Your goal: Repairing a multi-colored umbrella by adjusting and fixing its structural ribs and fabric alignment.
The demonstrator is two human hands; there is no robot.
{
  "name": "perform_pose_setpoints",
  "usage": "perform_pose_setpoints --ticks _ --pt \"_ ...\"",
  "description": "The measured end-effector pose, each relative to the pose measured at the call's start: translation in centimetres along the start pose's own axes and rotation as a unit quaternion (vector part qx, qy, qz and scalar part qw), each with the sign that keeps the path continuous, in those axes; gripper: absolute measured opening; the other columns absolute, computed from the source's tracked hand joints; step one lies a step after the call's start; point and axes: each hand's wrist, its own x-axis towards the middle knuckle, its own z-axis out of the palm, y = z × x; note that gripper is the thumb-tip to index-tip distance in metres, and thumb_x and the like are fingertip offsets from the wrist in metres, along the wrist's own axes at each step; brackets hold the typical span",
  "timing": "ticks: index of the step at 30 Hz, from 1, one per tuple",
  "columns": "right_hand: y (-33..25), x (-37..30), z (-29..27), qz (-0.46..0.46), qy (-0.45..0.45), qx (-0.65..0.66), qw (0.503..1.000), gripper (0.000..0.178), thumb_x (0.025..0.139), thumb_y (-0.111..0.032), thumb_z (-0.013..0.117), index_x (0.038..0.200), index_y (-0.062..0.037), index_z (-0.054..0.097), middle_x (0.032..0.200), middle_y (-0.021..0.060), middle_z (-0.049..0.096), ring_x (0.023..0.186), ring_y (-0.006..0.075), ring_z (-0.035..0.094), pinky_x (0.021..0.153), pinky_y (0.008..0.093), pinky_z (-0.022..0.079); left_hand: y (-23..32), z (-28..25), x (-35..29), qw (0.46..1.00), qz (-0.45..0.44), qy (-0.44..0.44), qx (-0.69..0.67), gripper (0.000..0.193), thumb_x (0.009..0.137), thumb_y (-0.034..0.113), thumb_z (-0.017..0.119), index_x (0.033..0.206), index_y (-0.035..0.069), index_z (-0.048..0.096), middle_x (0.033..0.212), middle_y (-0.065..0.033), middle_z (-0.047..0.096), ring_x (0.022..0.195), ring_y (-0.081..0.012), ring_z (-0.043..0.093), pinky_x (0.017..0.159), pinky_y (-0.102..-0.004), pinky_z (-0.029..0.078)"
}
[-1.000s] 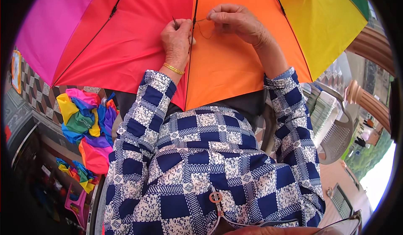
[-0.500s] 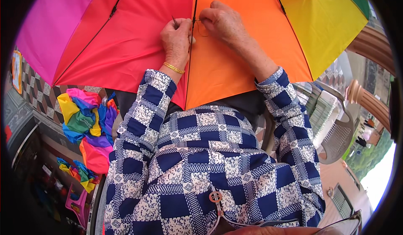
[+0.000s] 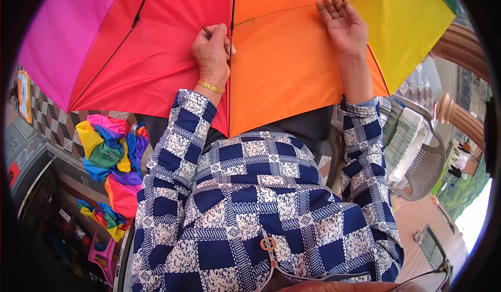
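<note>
An umbrella (image 3: 282,78) with red, orange, yellow and pink panels is spread over my lap, its black ribs facing me. My left hand (image 3: 211,54) is closed at the rib (image 3: 231,41) between the red and orange panels, pinching there. A slim, dark pointed tool (image 3: 206,30) sticks out of the same hand; its kind is unclear. My right hand (image 3: 347,31) is raised over the orange panel near the yellow one, palm turned up, fingers bent. From the rib a thin thread (image 3: 276,13) runs nearly straight to these fingers. Any needle in them cannot be made out.
Crumpled multicoloured fabric (image 3: 107,146) lies in a heap to the left, with a pink plastic stool (image 3: 102,255) below it. A grey-beige plastic chair (image 3: 422,167) stands at the right beside a stack of pale sheets (image 3: 402,140). Patterned tiles (image 3: 49,109) cover the floor.
My right hand has swung away from the rib to the right and turned palm up, drawing the thread out long. The left hand stays at the rib, shifted slightly left with the umbrella.
</note>
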Motion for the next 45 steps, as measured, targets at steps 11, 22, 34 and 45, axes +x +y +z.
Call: perform_pose_setpoints --ticks 11,22,34,45 --pt "-11.5 1.9 -8.5 -0.062 -0.01 -0.049 0.997 0.018 0.088 -0.009 0.049 0.074 -0.0093 0.039 0.056 -0.0037 0.026 0.046 0.0096 0.025 0.046 0.0258 0.023 -0.6 -1.4 1.2 0.997 -0.034 -0.03 -0.067 0.013 0.088 0.011 0.056 0.079 0.005 0.05 0.054 0.0023 0.039 0.038 -0.0102 0.035 0.035 -0.0258 0.028" --pt "-10.1 0.7 -5.5 -0.007 -0.189 -0.045 0.981 0.008 0.091 -0.009 0.049 0.093 -0.0019 0.049 0.064 -0.0021 0.034 0.054 0.009 0.032 0.051 0.0241 0.029 2.7 -0.3 0.6 0.92 0.128 -0.054 0.365 0.013 0.085 0.013 0.057 0.088 0.001 0.054 0.056 -0.0038 0.05 0.049 -0.0147 0.054 0.046 -0.0264 0.044" --pt "-17.5 0.5 -6.3 -0.015 -0.252 0.06 0.966 0.01 0.092 -0.007 0.046 0.095 0.0025 0.049 0.064 -0.0018 0.03 0.055 0.0092 0.03 0.051 0.0238 0.027 0.8 -0.6 0.7 0.672 0.411 -0.118 0.604 0.027 0.076 0.016 0.067 0.101 0.01 0.058 0.088 -0.0088 0.055 0.081 -0.0264 0.059 0.065 -0.0363 0.049" --pt "-13.5 2.0 -7.3 0.109 -0.366 0.177 0.907 0.009 0.092 -0.013 0.05 0.093 -0.0049 0.052 0.067 0.0003 0.047 0.054 0.0117 0.046 0.054 0.0269 0.043 0.8 -0.9 2.4 0.694 0.406 -0.183 0.566 0.014 0.079 0.018 0.065 0.089 0.008 0.061 0.077 -0.0066 0.055 0.069 -0.0244 0.059 0.061 -0.036 0.048"
